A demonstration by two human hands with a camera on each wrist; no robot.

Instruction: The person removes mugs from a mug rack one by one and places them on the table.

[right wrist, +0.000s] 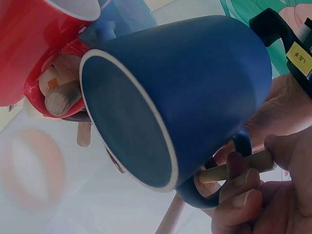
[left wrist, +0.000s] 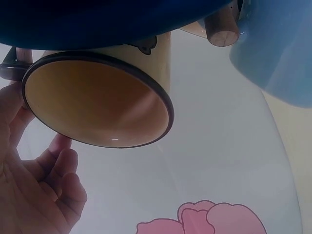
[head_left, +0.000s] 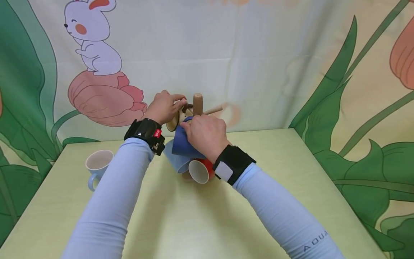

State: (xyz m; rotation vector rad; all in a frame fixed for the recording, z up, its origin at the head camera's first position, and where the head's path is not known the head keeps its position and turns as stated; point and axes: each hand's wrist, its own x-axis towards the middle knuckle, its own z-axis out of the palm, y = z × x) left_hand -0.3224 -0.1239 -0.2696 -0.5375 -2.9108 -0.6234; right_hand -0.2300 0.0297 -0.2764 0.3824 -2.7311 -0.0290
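Observation:
A wooden mug tree (head_left: 198, 102) stands toward the back of the table, with mugs hanging on it. My left hand (head_left: 165, 106) pinches the handle of a cream mug (left wrist: 97, 107) with a dark rim, at the tree's left side. At the front, my right hand (head_left: 210, 135) holds the handle of a dark blue mug (right wrist: 195, 97). A wooden peg (right wrist: 263, 162) passes through that handle, and the right thumb lies at the peg's end. Below the dark blue mug hang a light blue mug (head_left: 176, 156) and a red mug (right wrist: 44, 44) with a white inside.
Another light blue mug (head_left: 98, 162) stands upright on the left of the table (head_left: 275, 172), behind the left forearm. A bare peg (head_left: 214, 110) sticks out to the tree's right. A printed curtain (head_left: 258, 64) hangs right behind the table.

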